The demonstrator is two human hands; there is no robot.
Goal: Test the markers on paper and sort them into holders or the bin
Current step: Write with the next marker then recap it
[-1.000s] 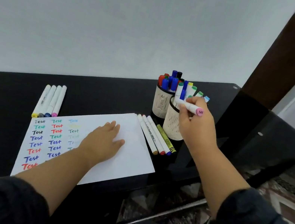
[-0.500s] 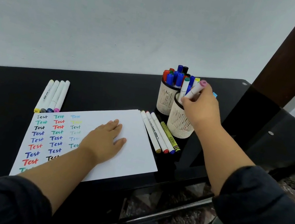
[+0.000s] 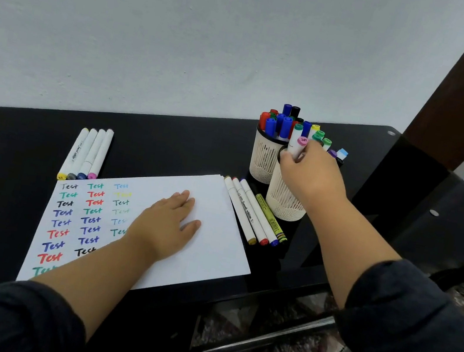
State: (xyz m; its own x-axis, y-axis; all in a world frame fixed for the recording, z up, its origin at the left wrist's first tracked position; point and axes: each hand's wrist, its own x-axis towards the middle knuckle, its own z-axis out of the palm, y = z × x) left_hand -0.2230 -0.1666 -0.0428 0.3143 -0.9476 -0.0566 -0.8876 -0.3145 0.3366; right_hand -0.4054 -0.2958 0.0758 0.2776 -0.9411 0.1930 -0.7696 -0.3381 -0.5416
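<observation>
Black table [image 3: 14, 137], marker-filled holders [image 3: 283, 203].

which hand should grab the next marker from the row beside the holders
Right. The right hand is already at the near holder, just above the four markers lying by it. The left hand lies flat on the paper, steadying it.

1. One view only, from a wide-angle camera worn on the person's head.
2. It looks forward and down onto a black table [image 3: 13, 143], with a pale wall behind filling the upper half.
3. Range is close: both forearms enter from the bottom edge, and the paper [image 3: 216, 222] lies near centre.
4. Straight lines bow towards the frame edges.
5. No second view exists, so no overlap is recorded.
</observation>
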